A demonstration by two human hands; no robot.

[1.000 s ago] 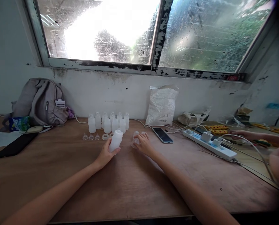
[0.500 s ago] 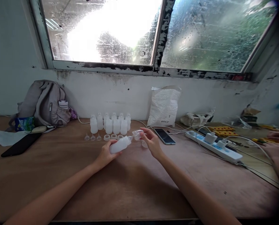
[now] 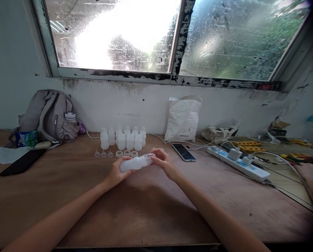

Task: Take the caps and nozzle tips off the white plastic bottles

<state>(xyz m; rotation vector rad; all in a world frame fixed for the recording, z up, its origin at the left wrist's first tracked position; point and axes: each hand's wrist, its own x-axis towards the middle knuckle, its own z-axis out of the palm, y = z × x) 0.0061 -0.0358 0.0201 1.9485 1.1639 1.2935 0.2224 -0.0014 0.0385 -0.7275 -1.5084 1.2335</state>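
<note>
The left hand (image 3: 116, 175) holds a frosted feeding bottle (image 3: 131, 165) just above the table (image 3: 146, 210), its fingers wrapped around the lower body. The bottle is tilted well over, close to lying flat, with its neck end toward 2 to 3 o'clock. A clear dome cap (image 3: 147, 159) is already at that end, in line with the body, and the fingers of the right hand (image 3: 168, 167) pinch its far end. Cap and bottle thus meet as one length between the two hands, though whether the cap is fully seated cannot be told.

From the held bottle, a cluster of upright feeding bottles (image 3: 122, 141) stands at 11 o'clock. Three ring collars (image 3: 126, 153) lie in a row between 10 and 11 o'clock, just beside the cluster, and three clear teats (image 3: 103, 153) sit between 9 and 10. A smartphone (image 3: 184, 152) lies between 2 and 3 o'clock, with a power strip (image 3: 239, 164) farther off at 3. Beyond the strip, a co-worker's hand (image 3: 310, 172) shows at the edge of view
</note>
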